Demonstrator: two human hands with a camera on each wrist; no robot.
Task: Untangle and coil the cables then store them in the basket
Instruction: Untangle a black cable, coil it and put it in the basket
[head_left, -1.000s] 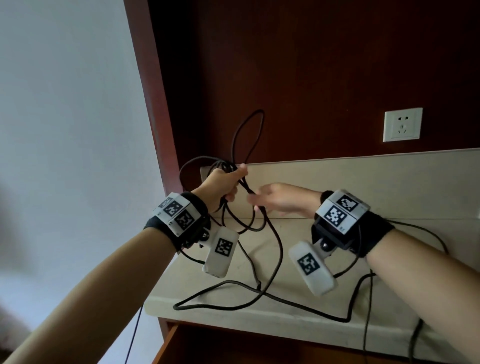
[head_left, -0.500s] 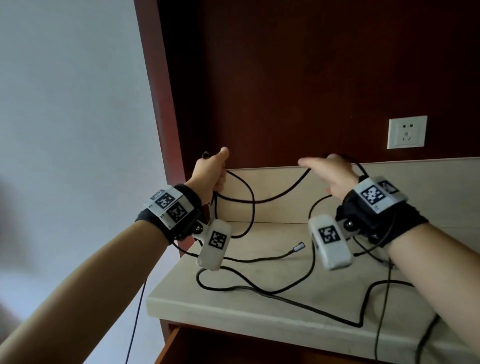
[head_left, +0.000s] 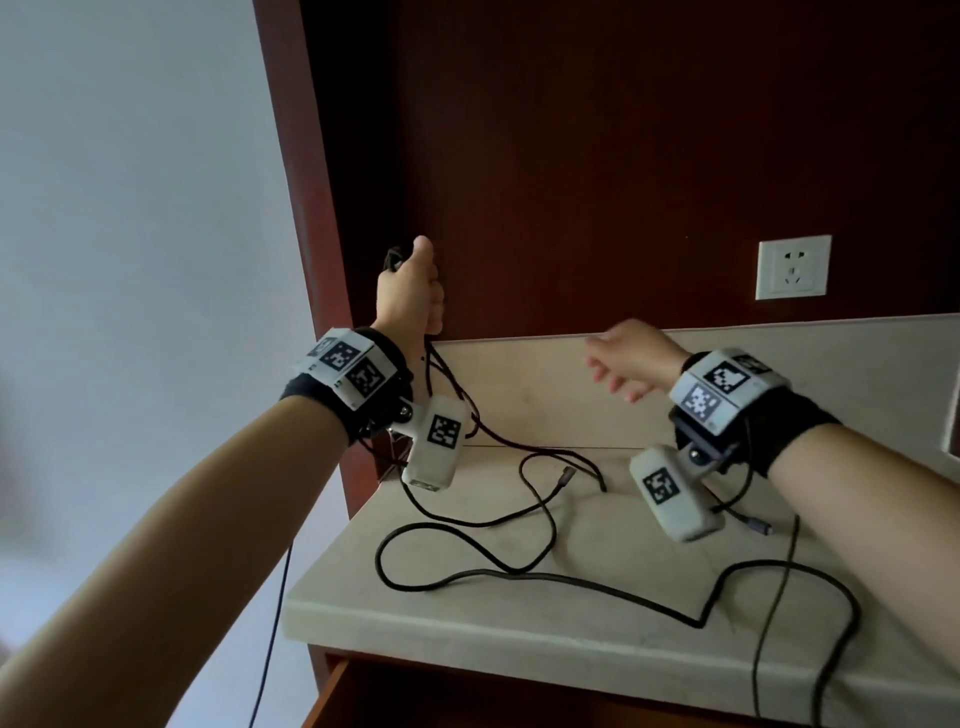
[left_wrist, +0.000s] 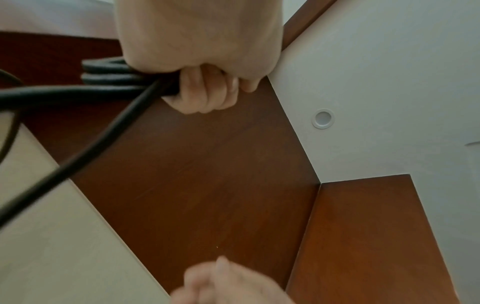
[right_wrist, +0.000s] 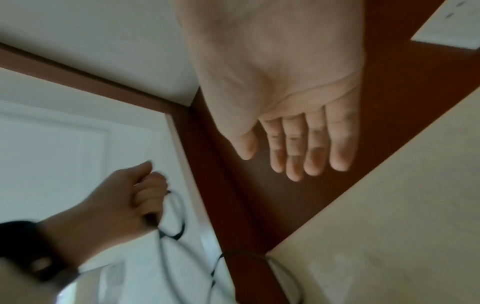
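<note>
Soft, even daylight filled the room, brightest on the pale wall (head_left: 130, 208) at left, while the dark wooden panel (head_left: 597, 156) stayed dim and showed little detail. Shadows under the cables (head_left: 467, 571) were faint. The right hand (head_left: 628, 358) was smeared by motion blur in every view. Straight edges bowed toward the corners of both wrist views, and no glare appeared.
</note>
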